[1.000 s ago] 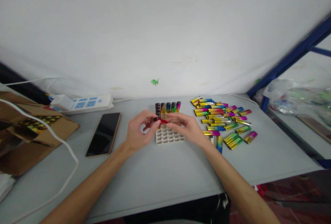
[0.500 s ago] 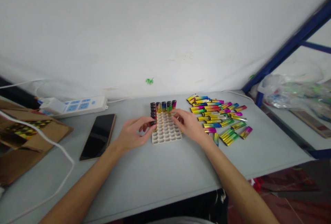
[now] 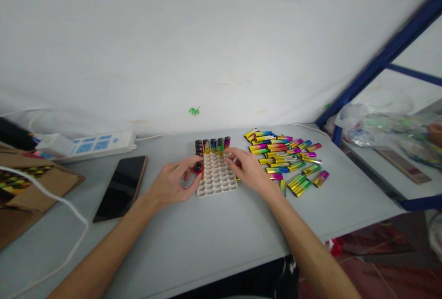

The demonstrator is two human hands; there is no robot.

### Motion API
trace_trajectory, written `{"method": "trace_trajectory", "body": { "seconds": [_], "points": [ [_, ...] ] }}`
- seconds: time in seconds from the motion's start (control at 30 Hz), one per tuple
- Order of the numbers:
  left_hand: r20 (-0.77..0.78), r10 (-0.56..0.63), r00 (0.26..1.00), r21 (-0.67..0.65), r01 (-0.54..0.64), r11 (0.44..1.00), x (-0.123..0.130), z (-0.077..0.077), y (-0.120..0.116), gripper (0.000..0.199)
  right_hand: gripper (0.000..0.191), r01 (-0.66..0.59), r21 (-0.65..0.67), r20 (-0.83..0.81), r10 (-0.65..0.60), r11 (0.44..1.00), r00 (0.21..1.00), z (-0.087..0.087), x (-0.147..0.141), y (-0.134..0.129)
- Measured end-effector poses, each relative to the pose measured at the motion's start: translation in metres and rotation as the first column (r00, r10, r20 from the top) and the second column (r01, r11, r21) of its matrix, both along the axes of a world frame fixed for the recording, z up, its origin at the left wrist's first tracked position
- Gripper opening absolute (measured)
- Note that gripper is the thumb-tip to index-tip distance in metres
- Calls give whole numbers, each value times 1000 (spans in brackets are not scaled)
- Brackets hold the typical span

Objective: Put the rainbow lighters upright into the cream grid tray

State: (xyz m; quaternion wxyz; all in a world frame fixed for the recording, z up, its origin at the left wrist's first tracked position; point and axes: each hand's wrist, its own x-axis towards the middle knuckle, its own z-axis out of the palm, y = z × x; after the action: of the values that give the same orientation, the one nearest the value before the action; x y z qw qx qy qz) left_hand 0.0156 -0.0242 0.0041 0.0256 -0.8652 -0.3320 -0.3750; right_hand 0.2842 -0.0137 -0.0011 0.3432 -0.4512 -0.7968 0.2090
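Head view: near the middle of the frame, a pale tray of small cells lies on the grey table, part filled. A back row of dark-topped, shiny coloured pieces and a left-hand column of dark-topped red ones stand upright in it; most cells in the centre and front are bare. At the tray's left edge, the left hand has thumb and fingers clamped on a dark-topped red piece; whether it is fully seated cannot be told. By the tray's right edge, the right hand has thumb and forefinger near each other, and I cannot tell whether anything is between them. Right of centre, a loose spread of metallic pieces lies outside the tray. No brand or label can be read on the pieces, the phone or the power strip at left; the green mark on the wall is illegible.
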Motion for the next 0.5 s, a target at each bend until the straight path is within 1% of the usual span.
{"method": "trace_trajectory", "body": {
  "seconds": [0.17, 0.33, 0.43, 0.5],
  "points": [
    [20, -17, 1000, -104, 19, 994, -3, -3, 2, 46, 22, 63, 36, 35, -64, 997, 997, -2, 7, 4],
    [71, -5, 997, -188, 18, 982, -6, -4, 2, 47, 16, 227, 110, 104, -239, 968, 965, -4, 24, 16],
    [86, -3, 996, -197, 20, 980, -8, -5, 4, 44, 17, 331, 151, 73, -344, 932, 936, 1, 47, 22],
    [89, -4, 996, -194, 22, 981, -10, -6, 5, 41, 19, 429, 182, 50, -444, 885, 894, 5, 75, 22]
  ]
}}
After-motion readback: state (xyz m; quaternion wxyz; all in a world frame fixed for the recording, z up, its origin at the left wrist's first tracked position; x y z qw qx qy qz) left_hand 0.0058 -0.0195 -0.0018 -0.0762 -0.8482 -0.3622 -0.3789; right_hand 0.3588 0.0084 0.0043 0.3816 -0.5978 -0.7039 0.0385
